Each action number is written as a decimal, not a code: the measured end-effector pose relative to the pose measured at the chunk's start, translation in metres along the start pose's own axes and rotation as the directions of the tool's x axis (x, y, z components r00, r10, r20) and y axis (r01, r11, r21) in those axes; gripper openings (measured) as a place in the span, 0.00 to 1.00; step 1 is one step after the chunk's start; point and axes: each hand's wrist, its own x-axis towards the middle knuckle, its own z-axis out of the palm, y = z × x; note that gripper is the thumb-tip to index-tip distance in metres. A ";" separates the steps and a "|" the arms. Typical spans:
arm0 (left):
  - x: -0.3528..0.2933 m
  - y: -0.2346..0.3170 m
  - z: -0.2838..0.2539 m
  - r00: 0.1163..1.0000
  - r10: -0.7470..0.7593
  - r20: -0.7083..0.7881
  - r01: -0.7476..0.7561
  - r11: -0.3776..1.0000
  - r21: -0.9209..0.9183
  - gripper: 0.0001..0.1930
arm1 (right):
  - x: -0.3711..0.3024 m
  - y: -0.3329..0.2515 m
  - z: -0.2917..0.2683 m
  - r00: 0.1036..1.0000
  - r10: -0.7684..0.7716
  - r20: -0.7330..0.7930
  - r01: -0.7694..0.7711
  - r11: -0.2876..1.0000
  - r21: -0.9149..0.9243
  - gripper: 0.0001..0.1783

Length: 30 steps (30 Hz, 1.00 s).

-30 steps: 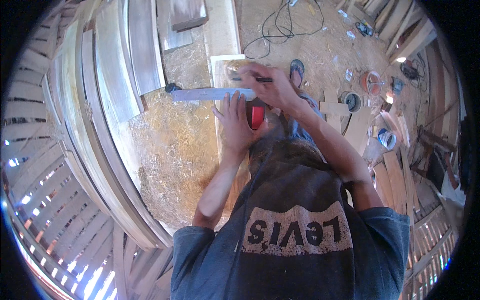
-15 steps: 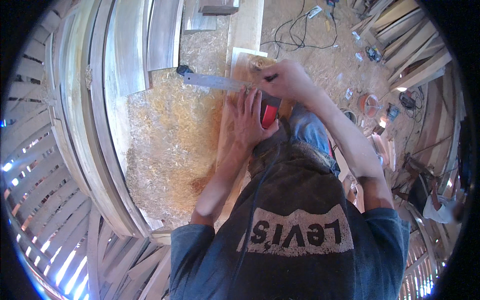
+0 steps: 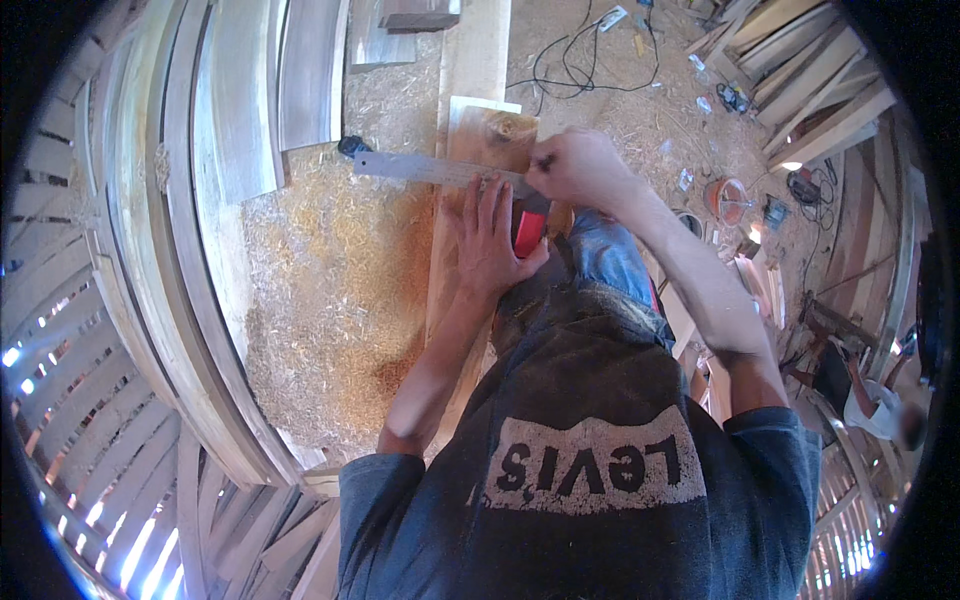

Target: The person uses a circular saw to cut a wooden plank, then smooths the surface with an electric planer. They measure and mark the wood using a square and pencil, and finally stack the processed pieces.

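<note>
A pale wooden board (image 3: 470,120) lies lengthwise in front of me over a floor of shavings. Across it rests a try square with a long metal blade (image 3: 415,168) and a red stock (image 3: 527,232). My left hand (image 3: 492,250) lies flat with fingers spread, pressing the square down onto the board. My right hand (image 3: 578,165) is closed around a dark pencil (image 3: 541,160), whose tip touches the board at the blade's edge. My dark printed shirt fills the lower part of the view.
Wood shavings (image 3: 330,280) cover the ground left of the board. Curved planks (image 3: 250,100) lie beyond them. Black cables (image 3: 585,65), an orange round object (image 3: 728,195) and stacked timber (image 3: 800,90) are at the right. Another person (image 3: 880,405) crouches at the far right edge.
The view has tilted, so board and square sit lower in the picture. My left hand stays on the square; my right hand with the pencil has edged along the blade.
</note>
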 end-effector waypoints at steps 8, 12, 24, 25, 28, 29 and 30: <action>-0.004 0.004 -0.003 1.000 0.010 0.019 -0.010 1.000 0.029 0.52 | 0.067 -0.037 0.012 0.991 -0.121 0.062 0.117 0.992 0.053 0.23; -0.004 0.004 -0.005 1.000 0.014 0.020 -0.015 0.999 0.043 0.51 | 0.055 -0.016 0.024 0.976 -0.219 -0.006 0.214 0.944 0.250 0.18; -0.003 0.006 -0.006 0.995 0.023 0.092 -0.027 0.999 0.040 0.48 | -0.079 0.025 0.086 0.906 0.397 0.144 -0.271 0.286 0.919 0.16; -0.002 0.007 -0.010 0.990 0.033 0.138 -0.041 0.998 0.051 0.48 | -0.081 0.009 0.095 0.872 0.431 0.230 -0.269 0.030 0.963 0.16; -0.007 0.001 -0.010 0.985 0.069 0.157 -0.074 0.997 0.026 0.47 | -0.085 -0.006 0.127 0.882 0.417 0.222 -0.194 -0.109 0.975 0.17; -0.010 -0.001 -0.007 0.986 0.084 0.143 -0.086 0.996 0.004 0.47 | -0.088 -0.007 0.137 0.898 0.405 0.172 -0.167 -0.049 0.985 0.18; -0.013 -0.002 -0.005 0.986 0.108 0.124 -0.111 0.994 0.018 0.47 | -0.090 -0.007 0.139 0.905 0.386 0.181 -0.176 -0.049 0.983 0.18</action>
